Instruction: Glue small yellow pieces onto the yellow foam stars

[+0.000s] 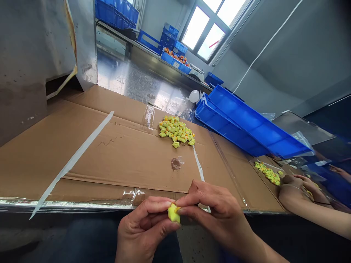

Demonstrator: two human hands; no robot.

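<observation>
Yellow folded star (173, 213) pinched between fingers of left hand (145, 230) and right hand (216, 215), both clenched, held just off edge of cardboard-covered bench (109, 160); pile of similar stars (176, 131) laid beyond, blue plastic crates (246, 124) beside.

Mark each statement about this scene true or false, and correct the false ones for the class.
1. The left hand and right hand both pinch one yellow piece. True.
2. The heap of yellow pieces sits inside a metal tray. False: it lies on flattened cardboard.
3. A strip of white tape runs across the cardboard. True.
4. Nobody else works nearby. False: a co-worker's hand shows at the right, beside a smaller yellow heap.
</observation>
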